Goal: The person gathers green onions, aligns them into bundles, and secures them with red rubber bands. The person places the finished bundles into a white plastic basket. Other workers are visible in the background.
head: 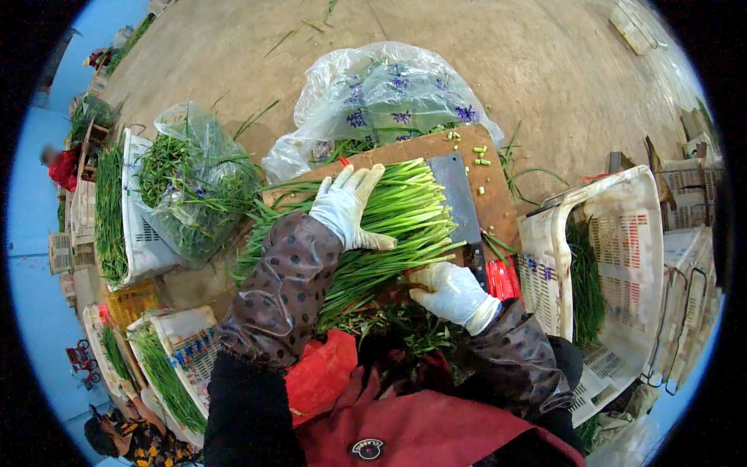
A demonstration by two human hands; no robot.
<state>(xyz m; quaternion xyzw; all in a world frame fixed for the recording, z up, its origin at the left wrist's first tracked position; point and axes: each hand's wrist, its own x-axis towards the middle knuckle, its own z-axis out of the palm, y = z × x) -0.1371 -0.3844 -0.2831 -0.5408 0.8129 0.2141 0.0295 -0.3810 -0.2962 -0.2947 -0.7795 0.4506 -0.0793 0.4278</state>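
A thick layer of garlic chives (402, 210) lies across a brown wooden board (496, 175), with the pale cut ends to the right. My left hand (350, 207), in a white glove, rests on top of the chives with its fingers spread. Against the near edge of the stalks is my right hand (452, 292), also gloved; its fingertips are partly hidden, so a hold cannot be made out. A cleaver (455, 195) lies flat on the board by the cut ends, its black handle (477, 262) just beyond my right hand.
Red strips (503, 279) lie beside the handle. A clear plastic bag (397, 93) stands behind the board. To the left are a bag of greens (192, 198) and white crates (137, 204); a large white crate (624, 245) is at right. Another person (140, 432) is at lower left.
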